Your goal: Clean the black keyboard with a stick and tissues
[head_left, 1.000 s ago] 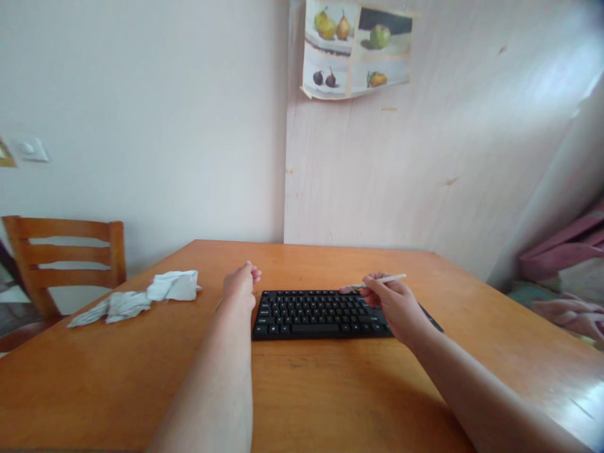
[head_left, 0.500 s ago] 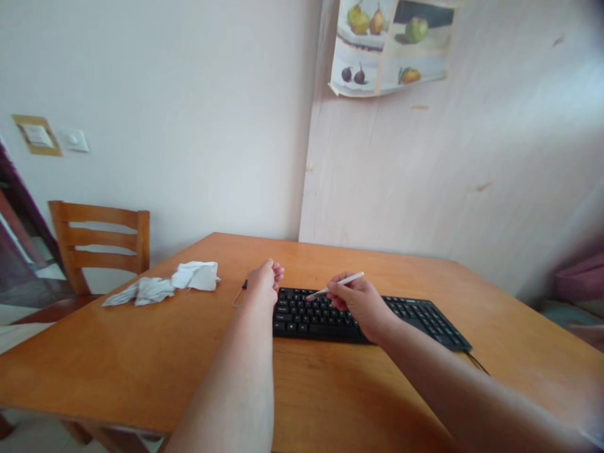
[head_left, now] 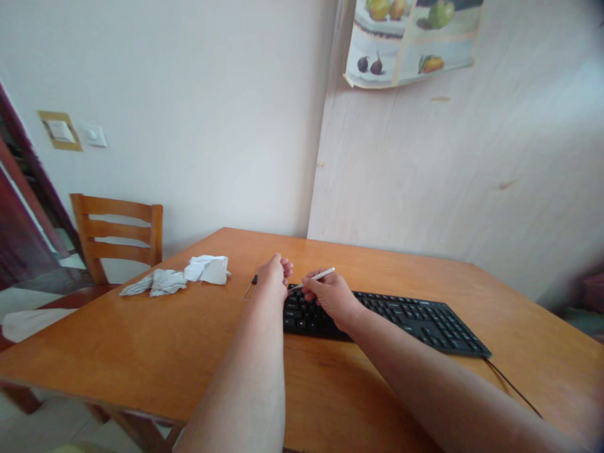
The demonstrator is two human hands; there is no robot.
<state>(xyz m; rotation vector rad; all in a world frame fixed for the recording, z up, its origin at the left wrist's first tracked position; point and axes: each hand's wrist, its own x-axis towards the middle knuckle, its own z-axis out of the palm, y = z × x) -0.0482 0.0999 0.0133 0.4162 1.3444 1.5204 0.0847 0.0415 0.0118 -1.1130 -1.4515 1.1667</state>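
A black keyboard lies on the wooden table, both hands over its left part. My right hand is closed round a slim white pen-like stick, held in a writing grip. The stick slants down to the left, its lower end close to the keys at the upper left corner. What its tip is, I cannot make out. At the keyboard's left end is my left hand, fingers curled; whatever they hold, if anything, is hidden. Just left of this hand lies a small black object with a thin pale cord.
Crumpled white and grey cloths lie on the left of the wooden table. Beyond that edge stands a wooden chair. The keyboard's cable trails off to the lower right. Fruit pictures hang on the wall behind.
My right hand has moved left along the keyboard with the white stick, close to my left hand. The view has turned slightly left. My left hand keeps its place at the keyboard's left end.
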